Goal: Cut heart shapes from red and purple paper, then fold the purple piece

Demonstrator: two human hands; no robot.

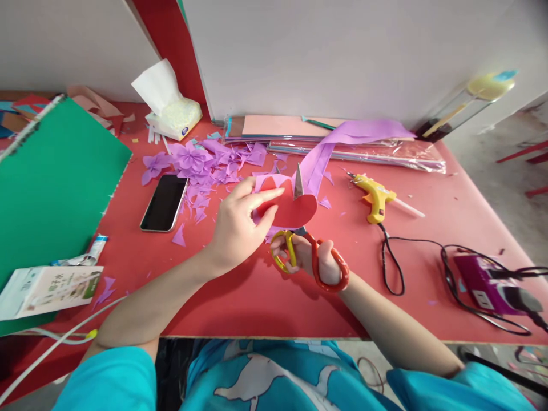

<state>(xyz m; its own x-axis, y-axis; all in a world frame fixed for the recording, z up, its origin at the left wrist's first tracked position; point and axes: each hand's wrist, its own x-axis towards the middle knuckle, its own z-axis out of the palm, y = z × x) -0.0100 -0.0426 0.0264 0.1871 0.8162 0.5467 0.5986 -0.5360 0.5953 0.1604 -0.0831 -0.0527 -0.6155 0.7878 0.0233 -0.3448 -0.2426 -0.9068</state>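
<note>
Between the thumb and fingers of my left hand point(242, 220) is a red paper shape point(295, 210) with a rounded outline, laid against purple paper point(274, 181). My right hand point(314, 260) grips scissors point(334, 277) with one red and one yellow handle loop. One blade points upward past the red shape's upper edge; the other is mostly hidden behind the paper. A long purple paper strip point(319, 162) stretches from behind the held paper toward the back right. Left of my hands lie purple paper flowers point(192, 160) among several cut scraps.
A black-screened phone point(165, 202) and a tissue box point(174, 118) are on the left, near a green board point(55, 188). Paper packs point(355, 154) line the back. At right are a yellow glue gun point(375, 197), its cord, and a purple power strip point(483, 285).
</note>
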